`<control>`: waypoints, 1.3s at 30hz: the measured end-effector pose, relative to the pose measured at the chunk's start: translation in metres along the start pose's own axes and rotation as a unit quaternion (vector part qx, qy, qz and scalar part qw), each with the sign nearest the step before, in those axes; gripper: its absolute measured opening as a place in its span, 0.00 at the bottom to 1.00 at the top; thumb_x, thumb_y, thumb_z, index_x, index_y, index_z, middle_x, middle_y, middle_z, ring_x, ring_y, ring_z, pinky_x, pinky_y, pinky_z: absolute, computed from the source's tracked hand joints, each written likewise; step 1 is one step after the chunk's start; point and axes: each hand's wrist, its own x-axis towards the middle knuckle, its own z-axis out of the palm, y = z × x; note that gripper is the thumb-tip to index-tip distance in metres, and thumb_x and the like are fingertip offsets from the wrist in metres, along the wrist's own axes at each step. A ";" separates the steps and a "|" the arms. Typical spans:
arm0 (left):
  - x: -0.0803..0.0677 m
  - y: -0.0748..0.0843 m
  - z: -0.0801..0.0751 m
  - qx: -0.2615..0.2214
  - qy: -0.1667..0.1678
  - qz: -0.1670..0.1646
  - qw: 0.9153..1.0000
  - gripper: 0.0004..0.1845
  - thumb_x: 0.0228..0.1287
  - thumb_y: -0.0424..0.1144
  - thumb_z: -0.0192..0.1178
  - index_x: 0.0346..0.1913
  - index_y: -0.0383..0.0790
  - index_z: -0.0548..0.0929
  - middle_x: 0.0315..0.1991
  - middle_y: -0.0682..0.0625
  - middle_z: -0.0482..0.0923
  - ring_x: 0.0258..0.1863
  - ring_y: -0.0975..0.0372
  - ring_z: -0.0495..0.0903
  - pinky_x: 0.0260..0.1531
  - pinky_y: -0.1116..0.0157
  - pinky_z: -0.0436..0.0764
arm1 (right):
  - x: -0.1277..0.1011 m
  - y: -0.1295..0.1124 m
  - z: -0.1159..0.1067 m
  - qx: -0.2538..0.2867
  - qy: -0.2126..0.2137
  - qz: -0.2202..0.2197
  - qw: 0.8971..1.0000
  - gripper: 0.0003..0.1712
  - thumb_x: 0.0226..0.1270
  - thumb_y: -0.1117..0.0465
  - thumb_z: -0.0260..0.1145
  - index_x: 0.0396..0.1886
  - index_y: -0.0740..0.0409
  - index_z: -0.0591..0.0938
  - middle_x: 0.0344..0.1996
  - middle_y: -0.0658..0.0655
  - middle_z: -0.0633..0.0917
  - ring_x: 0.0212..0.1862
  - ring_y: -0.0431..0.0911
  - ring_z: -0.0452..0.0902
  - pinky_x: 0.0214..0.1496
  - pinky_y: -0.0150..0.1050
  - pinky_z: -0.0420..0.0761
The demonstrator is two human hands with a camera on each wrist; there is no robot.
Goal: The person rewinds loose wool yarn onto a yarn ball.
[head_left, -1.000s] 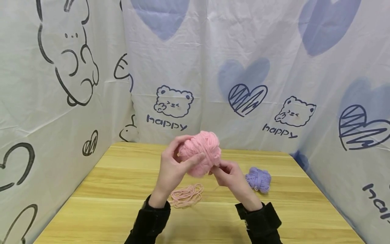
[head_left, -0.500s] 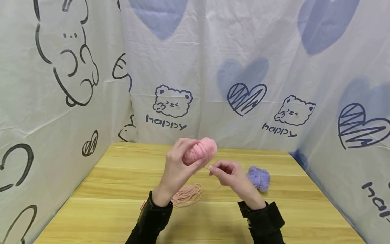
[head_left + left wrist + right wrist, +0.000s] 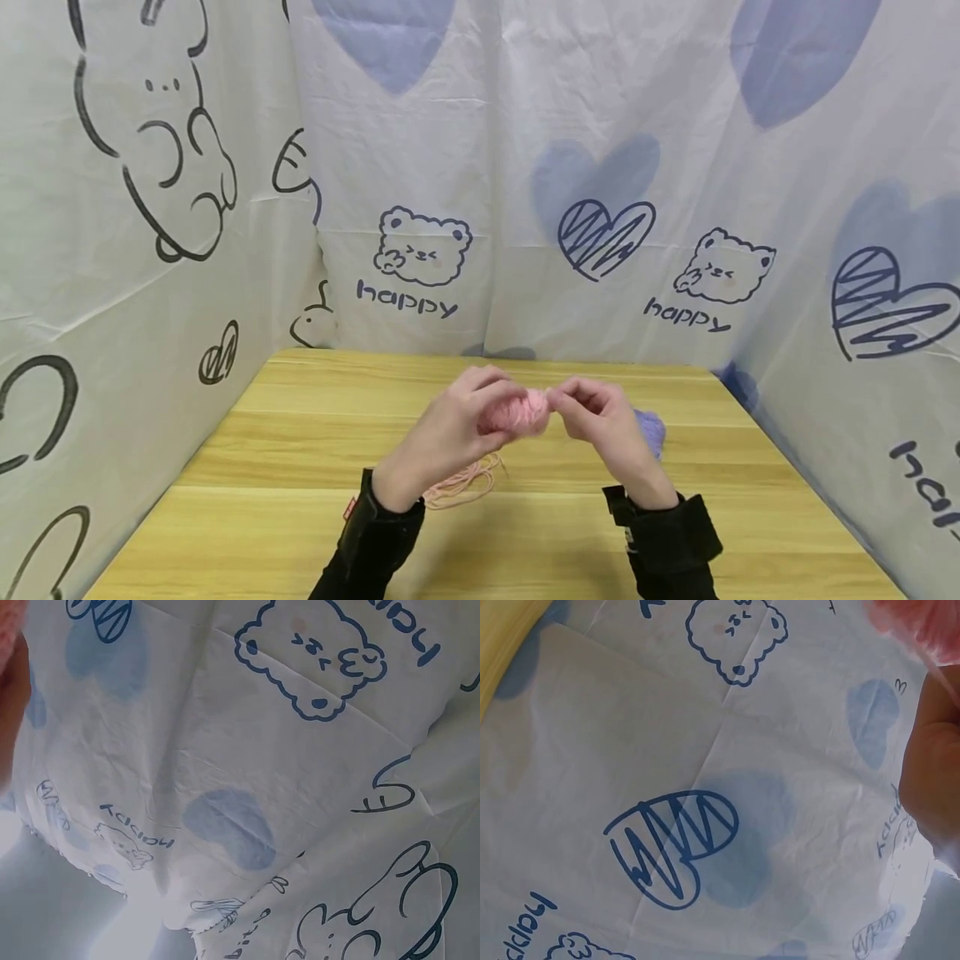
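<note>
both hands raised together, left hand [image 3: 450, 429] curled in a grip, right hand [image 3: 603, 421] pinching beside it.

A light wooden table [image 3: 285, 467] with a visible grain fills the lower half of the head view. A loose coil of pink yarn strands [image 3: 465, 483] lies on it near the lower centre of the frame, and a purple yarn ball [image 3: 651, 429] sits to the right of centre, partly hidden.

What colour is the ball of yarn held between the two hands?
Pink; the ball of yarn shows best in the head view.
</note>
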 end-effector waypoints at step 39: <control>-0.003 0.011 -0.020 -0.362 0.133 -0.050 0.921 0.28 0.46 0.21 0.69 0.53 0.33 0.76 0.50 0.39 0.77 0.43 0.62 0.81 0.41 0.66 0.85 | 0.013 0.023 0.021 0.057 -0.070 0.032 0.995 0.18 0.57 0.75 0.50 0.25 0.45 0.73 0.15 0.40 0.65 0.18 0.32 0.58 0.20 0.26 0.61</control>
